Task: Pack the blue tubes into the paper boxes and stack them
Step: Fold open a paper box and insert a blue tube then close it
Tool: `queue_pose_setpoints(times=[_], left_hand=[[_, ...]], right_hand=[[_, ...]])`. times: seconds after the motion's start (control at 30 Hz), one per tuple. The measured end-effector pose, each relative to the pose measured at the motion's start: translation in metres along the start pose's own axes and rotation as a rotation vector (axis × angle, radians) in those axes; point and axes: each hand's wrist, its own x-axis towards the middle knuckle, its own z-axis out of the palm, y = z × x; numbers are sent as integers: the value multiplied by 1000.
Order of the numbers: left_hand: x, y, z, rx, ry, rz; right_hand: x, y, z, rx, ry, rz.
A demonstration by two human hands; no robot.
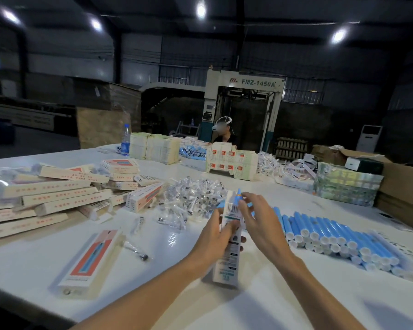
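Observation:
My left hand [216, 234] grips a tall white paper box [227, 263] standing upright on the white table [177, 282]. A blue tube [239, 195] pokes out of the box's open top. My right hand [260, 220] is at that top end, fingers spread and touching the tube and the box flap. To the right lies a long row of blue tubes with white caps [339, 236]. A closed box with a red and blue front [91, 258] lies flat to the left.
A loose stack of packed boxes [53, 198] fills the left. A heap of small clear packets [196, 196] lies ahead. Flat box bundles [231, 163], a water bottle [125, 139], cardboard cartons [403, 186] and another person [224, 134] are farther back.

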Motion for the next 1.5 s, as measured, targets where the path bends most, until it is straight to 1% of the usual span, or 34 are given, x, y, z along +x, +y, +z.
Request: queue_pose_setpoints(times=[0.07,0.13,0.2,0.27,0.33,0.4,0.47,0.5,0.53,0.57,0.63,0.7,0.8,0.9,1.0,1.07,1.17,1.27,1.4,1.5], left_hand=[[0,1,-12,41,17,9],[-1,2,-28,63,26,13],[-2,2,-42,50,37,20],[-3,2,-51,48,55,25],[-4,0,-57,66,84,50],[-5,-1,-66,112,141,102],[-6,-2,-79,171,234,140],[-7,-3,-85,191,292,143],[-8,-5,-92,202,353,141],[-10,-7,-98,203,414,137],[-11,-11,-107,216,523,125],[-12,-14,-110,242,581,118],[-10,-18,-113,269,580,131],[-9,-15,-111,294,524,157],[-9,-15,-110,300,472,160],[-7,-16,-112,336,466,151],[-7,-15,-110,314,434,138],[-8,-12,-107,300,423,162],[-10,-9,-105,280,433,171],[-11,-8,-106,264,438,164]], right_hand=[[1,0,7,70,2,-31],[4,-4,15,110,-78,-130],[5,-11,23,83,-158,-240],[8,-19,29,67,-158,-298],[11,-26,35,98,-157,-318],[14,-32,39,254,-150,-250],[21,-33,47,433,-50,-128],[26,-32,54,436,5,-77],[32,-31,63,385,26,-33],[37,-28,74,310,5,3],[46,-26,98,158,-109,19],[53,-26,124,-2,-217,-29],[64,-30,155,-255,-291,-154],[67,-28,175,-460,-332,-234],[66,-23,185,-527,-346,-231],[64,-22,188,-592,-389,-254],[63,-17,186,-637,-451,-265],[60,-16,182,-631,-434,-268],[56,-21,184,-710,-443,-322],[53,-25,189,-679,-425,-348]])
